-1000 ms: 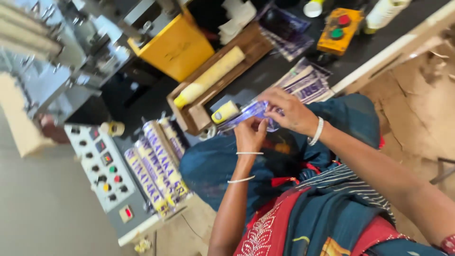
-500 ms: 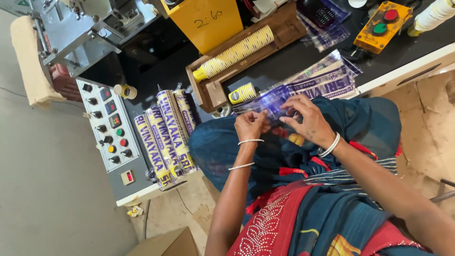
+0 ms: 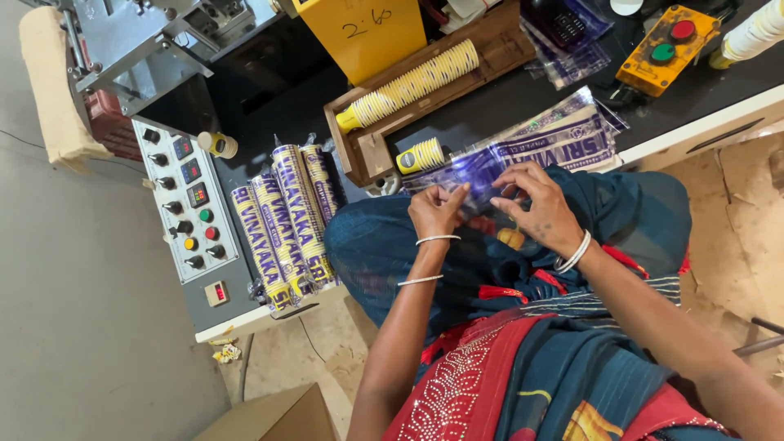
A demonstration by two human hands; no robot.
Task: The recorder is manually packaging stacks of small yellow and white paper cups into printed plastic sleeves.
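My left hand (image 3: pixel 435 211) and my right hand (image 3: pixel 535 206) both pinch a clear plastic sleeve with purple print (image 3: pixel 482 171), held over my lap at the bench edge. A short stack of yellow paper cups (image 3: pixel 422 155) lies just beyond my left hand. More printed sleeves (image 3: pixel 563 135) lie flat on the black bench behind the held one. A long row of nested yellow cups (image 3: pixel 412 85) rests in a wooden trough (image 3: pixel 359 157).
Several packed cup sleeves (image 3: pixel 284 220) lie side by side left of my lap. A grey control panel with knobs and buttons (image 3: pixel 186 214) sits further left. A yellow box (image 3: pixel 363 33), a yellow two-button switch box (image 3: pixel 668 47) and a cardboard box (image 3: pixel 273 416) are nearby.
The view has shifted, so the bench appears higher and closer. Both hands stay on the sleeve, now lower over my lap, with the fingers working at its edge.
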